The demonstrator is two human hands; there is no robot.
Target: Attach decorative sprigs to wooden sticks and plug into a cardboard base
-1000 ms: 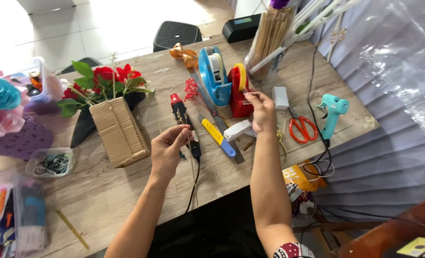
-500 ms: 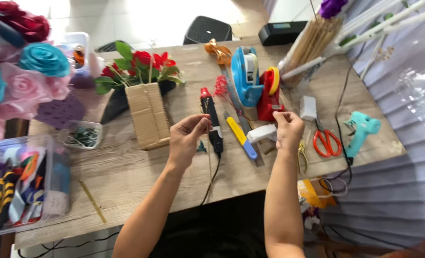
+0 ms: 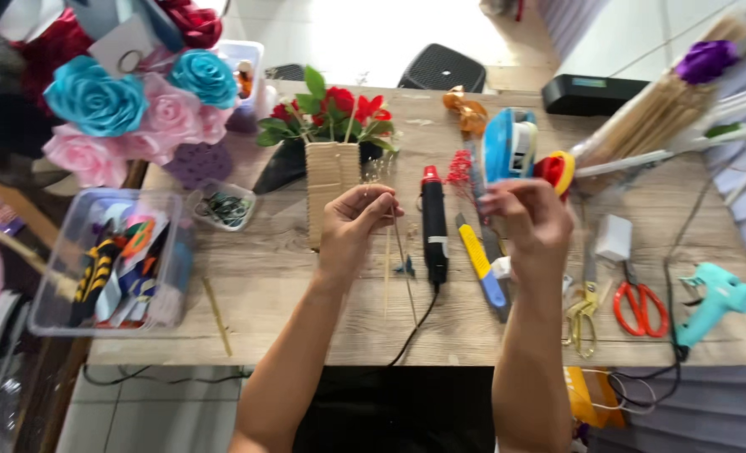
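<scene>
Wooden planks make up the pale bench (image 3: 306,285), and 2 bare hands are held up over it. The left hand (image 3: 358,225) has its fingers (image 3: 381,204) pinched together on 2 thin wooden sticks (image 3: 396,260). The sticks hang down from the fingers toward the near edge of the bench. The right hand (image 3: 531,222) is lifted, with its fingers curled close together. It is too blurry to tell if they hold something.

Between the 2 hands lies a black heat tool with a red tip (image 3: 433,226). Its black cord runs off the near edge. Just right of it lie a yellow and blue craft knife (image 3: 482,267) and a small white block (image 3: 615,238). Behind the right hand stand a blue tape holder (image 3: 507,144) and a red and yellow tape roll (image 3: 556,171).

Far to the right lie gold scissors (image 3: 581,312), red-handled scissors (image 3: 639,304) and a teal glue gun (image 3: 713,304).

Behind the left hand stands a brown cardboard box (image 3: 329,186) with red flowers and green leaves (image 3: 331,116) behind it. To the left are a clear plastic tub of coloured ribbons (image 3: 109,260) and a small clear dish of dark clips (image 3: 224,208). Big blue and pink paper roses (image 3: 130,109) sit at the far left. A bundle of long wooden sticks in clear wrap (image 3: 658,113) lies at the far right corner.
</scene>
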